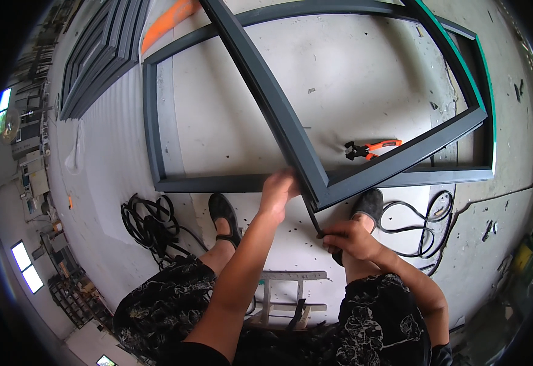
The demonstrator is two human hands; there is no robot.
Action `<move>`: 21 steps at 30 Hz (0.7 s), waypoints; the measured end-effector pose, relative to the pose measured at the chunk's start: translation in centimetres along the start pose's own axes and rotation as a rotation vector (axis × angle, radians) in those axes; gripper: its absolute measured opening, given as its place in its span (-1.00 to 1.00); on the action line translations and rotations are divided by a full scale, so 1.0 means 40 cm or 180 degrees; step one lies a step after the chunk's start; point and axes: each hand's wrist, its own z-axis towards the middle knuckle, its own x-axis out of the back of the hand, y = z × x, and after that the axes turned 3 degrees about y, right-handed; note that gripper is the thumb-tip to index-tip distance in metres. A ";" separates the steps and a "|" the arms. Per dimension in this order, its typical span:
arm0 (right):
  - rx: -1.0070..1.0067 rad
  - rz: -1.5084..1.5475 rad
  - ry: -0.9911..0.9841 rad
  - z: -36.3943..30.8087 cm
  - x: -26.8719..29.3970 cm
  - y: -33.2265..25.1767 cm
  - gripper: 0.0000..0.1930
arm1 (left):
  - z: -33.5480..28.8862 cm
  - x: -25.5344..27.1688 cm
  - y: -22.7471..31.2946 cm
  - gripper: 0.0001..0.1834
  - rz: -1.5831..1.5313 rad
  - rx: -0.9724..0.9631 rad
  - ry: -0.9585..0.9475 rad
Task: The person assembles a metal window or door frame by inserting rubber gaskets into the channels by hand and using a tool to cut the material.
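Note:
A tilted dark grey window frame [274,105] lies across a second grey frame [214,183] of the same kind, its near corner toward me. My left hand [278,194] grips the tilted frame's left bar just above that corner; its fingertips are partly hidden and slightly blurred. From the corner a thin black rubber seal strip [313,218] runs down to my right hand [353,239], which pinches its end. Orange-handled cutting pliers [373,148] lie on the white surface inside the frames, apart from both hands.
Coils of black strip lie on the floor at left [150,222] and right [425,235], near my shoes. A low metal stool [294,276] stands between my legs. Several stacked grey frames [104,55] are at the far left, beside an orange object [167,23].

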 end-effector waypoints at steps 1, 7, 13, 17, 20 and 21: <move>-0.0767 0.1285 -0.0558 0.010 0.007 -0.011 -0.79 | -0.006 -0.001 0.008 -0.70 -0.0094 0.0033 -0.0061; -0.1668 0.2865 -0.1585 0.033 0.027 0.008 -0.73 | -0.003 -0.003 -0.004 -0.74 -0.0392 -0.0010 -0.0272; -0.1779 0.2551 -0.1590 0.042 0.009 0.024 -0.72 | -0.007 -0.025 -0.014 -0.83 -0.0677 -0.0146 -0.0124; -0.1767 0.2563 -0.1583 0.041 0.005 0.034 -0.72 | -0.014 -0.035 -0.007 -0.87 -0.0893 -0.0051 -0.0032; -0.1776 0.2470 -0.1559 0.045 -0.003 0.039 -0.73 | 0.017 -0.025 -0.019 -0.85 -0.0447 -0.0204 0.0077; -0.1785 0.2381 -0.1533 0.046 -0.005 0.040 -0.73 | 0.017 -0.030 -0.020 -0.85 -0.0446 -0.0207 0.0081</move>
